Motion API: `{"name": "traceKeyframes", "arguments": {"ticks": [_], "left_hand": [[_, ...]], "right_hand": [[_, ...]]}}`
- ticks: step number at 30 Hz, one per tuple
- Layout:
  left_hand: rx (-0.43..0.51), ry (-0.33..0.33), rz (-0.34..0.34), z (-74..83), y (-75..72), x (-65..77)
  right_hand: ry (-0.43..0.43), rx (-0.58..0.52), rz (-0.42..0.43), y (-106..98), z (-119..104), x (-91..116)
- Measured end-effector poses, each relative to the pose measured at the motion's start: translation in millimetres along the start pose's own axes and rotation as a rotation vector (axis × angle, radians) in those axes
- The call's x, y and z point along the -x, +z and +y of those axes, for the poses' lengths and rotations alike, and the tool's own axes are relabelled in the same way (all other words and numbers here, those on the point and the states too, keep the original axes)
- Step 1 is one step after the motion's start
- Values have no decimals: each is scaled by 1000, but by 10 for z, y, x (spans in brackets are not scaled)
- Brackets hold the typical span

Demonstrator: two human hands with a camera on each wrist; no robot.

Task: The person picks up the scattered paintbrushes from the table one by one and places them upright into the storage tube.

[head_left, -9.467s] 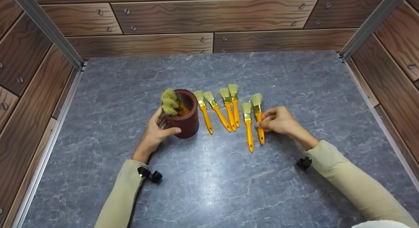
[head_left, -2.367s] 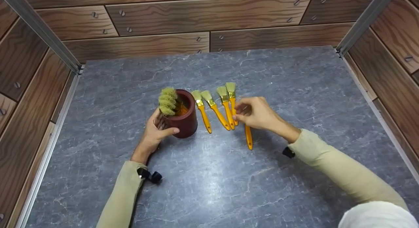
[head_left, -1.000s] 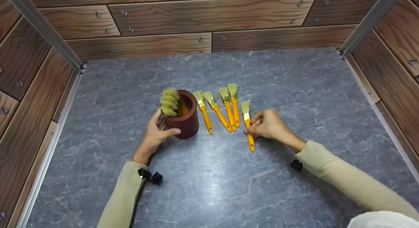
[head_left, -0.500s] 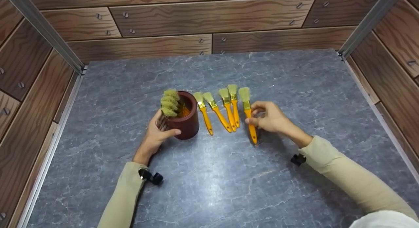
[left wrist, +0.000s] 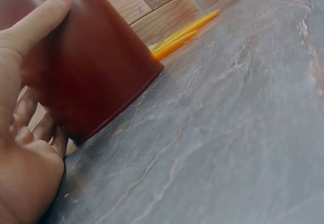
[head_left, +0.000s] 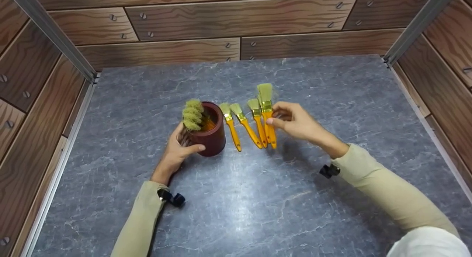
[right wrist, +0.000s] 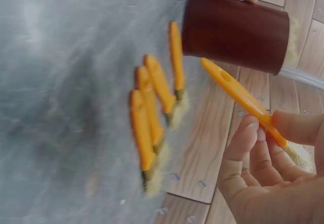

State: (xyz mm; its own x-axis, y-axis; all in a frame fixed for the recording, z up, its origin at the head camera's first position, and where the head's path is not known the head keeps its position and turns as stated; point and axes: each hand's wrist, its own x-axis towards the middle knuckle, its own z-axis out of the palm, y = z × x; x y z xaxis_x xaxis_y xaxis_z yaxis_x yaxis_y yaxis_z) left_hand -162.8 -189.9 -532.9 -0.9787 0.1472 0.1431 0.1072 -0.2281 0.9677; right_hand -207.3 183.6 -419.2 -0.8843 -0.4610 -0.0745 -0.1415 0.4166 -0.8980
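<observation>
My left hand (head_left: pixel 175 150) grips a dark red cylindrical cup (head_left: pixel 212 142) from its left side, thumb across the front; its other fingers are partly hidden behind it. Out of the cup's left rim lean several paintbrushes, bristles up (head_left: pixel 192 115). Between thumb and fingertips, my right hand (head_left: pixel 300 122) pinches the orange handle of a paintbrush (head_left: pixel 266 98), bristles pointing away from me. In the right wrist view this held brush (right wrist: pixel 238 93) is raised off the table. In the head view it overlaps the rightmost of several brushes lying in a row right of the cup.
The lying row includes a paintbrush (head_left: pixel 232 131) close beside the cup, a slanted one (head_left: pixel 247 129) and another (head_left: pixel 258 122) further right. All rest on a grey marbled tabletop (head_left: pixel 236 198). Wood-patterned panels (head_left: pixel 236 19) and metal posts (head_left: pixel 51 34) enclose it.
My right hand has picked up the paintbrush lying on the right and carried it left over the row. Another brush beside it, seen 9.5 s ago, has left the table. My left hand stays on the cup.
</observation>
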Motion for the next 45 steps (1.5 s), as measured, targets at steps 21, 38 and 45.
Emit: {"name": "traceKeyframes", "arguments": {"ticks": [21, 38, 45], "left_hand": [[5, 10, -10, -19, -3, -6], [24, 6, -6, -17, 6, 14], [29, 13, -8, -17, -10, 3]], "right_hand": [[-224, -70, 80, 94, -669, -336], [-370, -88, 84, 309, -1016, -621], [-421, -47, 83, 442, -1139, -722]]}}
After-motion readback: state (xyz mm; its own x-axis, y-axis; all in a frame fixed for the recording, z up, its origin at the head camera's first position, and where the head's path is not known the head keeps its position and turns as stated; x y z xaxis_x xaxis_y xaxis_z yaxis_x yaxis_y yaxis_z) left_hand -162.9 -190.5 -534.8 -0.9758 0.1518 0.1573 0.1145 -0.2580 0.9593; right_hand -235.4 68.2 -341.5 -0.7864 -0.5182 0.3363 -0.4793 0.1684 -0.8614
